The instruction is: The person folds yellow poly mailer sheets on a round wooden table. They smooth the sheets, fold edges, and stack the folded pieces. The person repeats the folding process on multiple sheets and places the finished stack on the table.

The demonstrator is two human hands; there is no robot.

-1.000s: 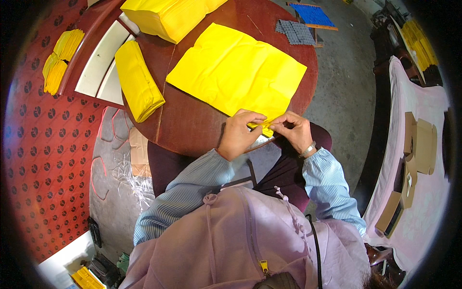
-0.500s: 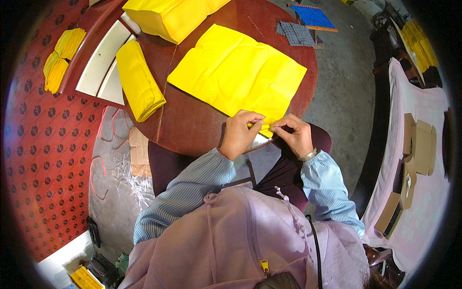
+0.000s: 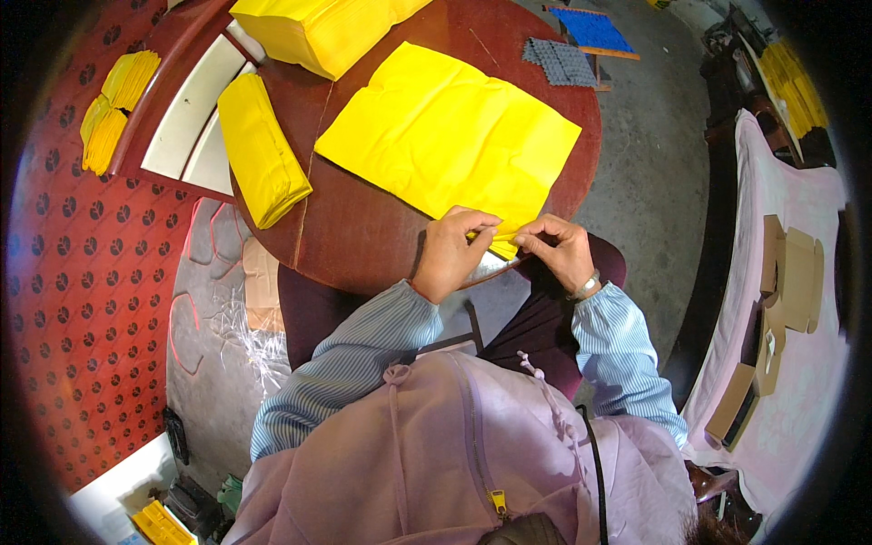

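A large yellow sheet (image 3: 454,132), creased and looking like thin fabric or soft paper, lies flat on the round red-brown table (image 3: 354,241). Its near corner reaches the table's front edge, where both hands work on it. My left hand (image 3: 451,250) pinches the sheet's near edge between thumb and fingers. On the other side of that corner, my right hand (image 3: 559,252) is closed with thumb and forefinger on the same edge. The material between the fingertips looks folded or layered; its detail is too small to make out.
Left on the table lies a folded yellow bundle (image 3: 262,150); a bigger yellow stack (image 3: 331,32) stands behind it. A grey textured mat (image 3: 559,62) rests at the far right edge. Cardboard boxes (image 3: 772,318) lie on a pink-covered surface at right.
My right hand has shifted slightly to the right along the sheet's near edge. My left hand keeps its pinch in the same place.
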